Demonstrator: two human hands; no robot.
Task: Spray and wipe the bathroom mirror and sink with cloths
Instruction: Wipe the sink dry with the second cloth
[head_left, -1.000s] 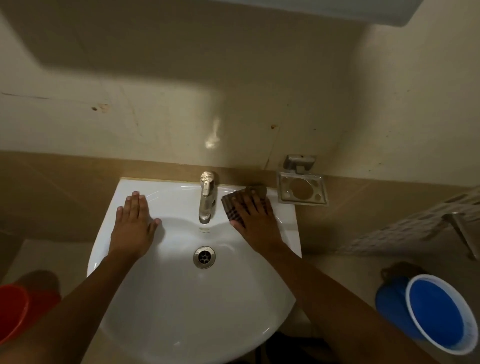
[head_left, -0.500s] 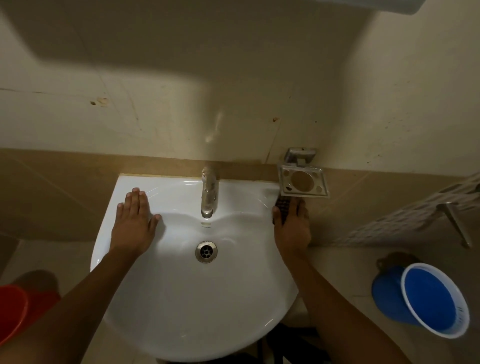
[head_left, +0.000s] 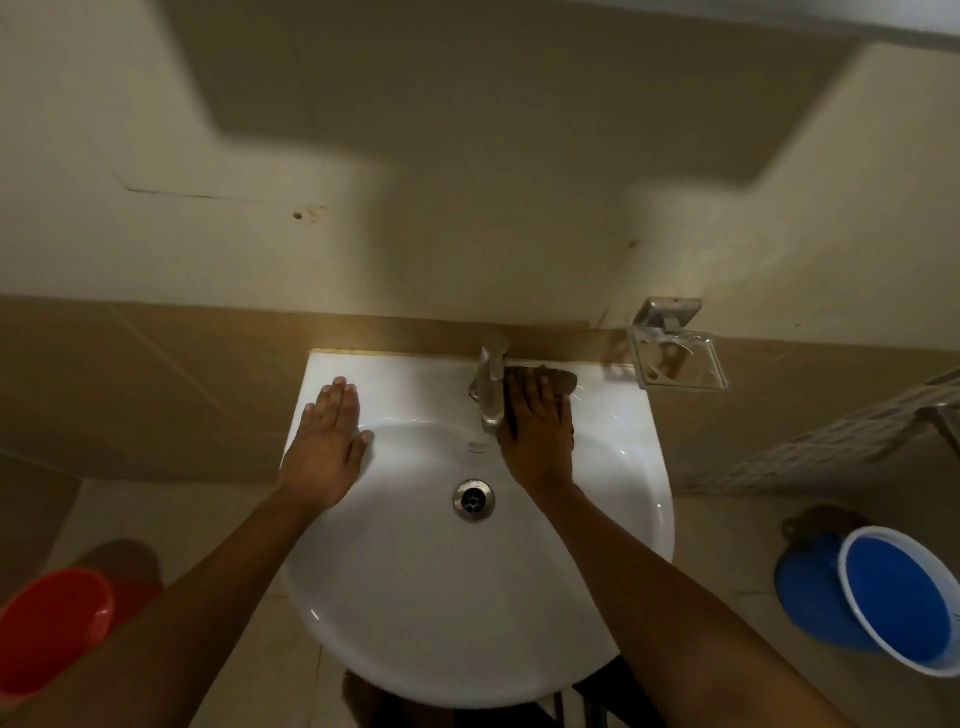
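Note:
A white sink (head_left: 415, 597) hangs on the tiled wall, with a metal tap (head_left: 488, 387) at its back and a drain (head_left: 473, 500) in the bowl. My left hand (head_left: 327, 447) lies flat with straight fingers on the sink's left rim. My right hand (head_left: 537, 431) presses flat on a dark brown cloth (head_left: 563, 380) on the back ledge, right beside the tap. Most of the cloth is hidden under the hand. Only the bottom edge of the mirror shows at the top right.
An empty metal soap holder (head_left: 678, 358) is fixed to the wall right of the sink. A blue bucket (head_left: 883, 597) stands on the floor at right, a red bucket (head_left: 52, 623) at left. A patterned surface with a metal handle (head_left: 940, 415) is at far right.
My right hand slid the cloth from near the tap out to the sink's right edge and back beside the tap. My left hand stayed on the left rim.

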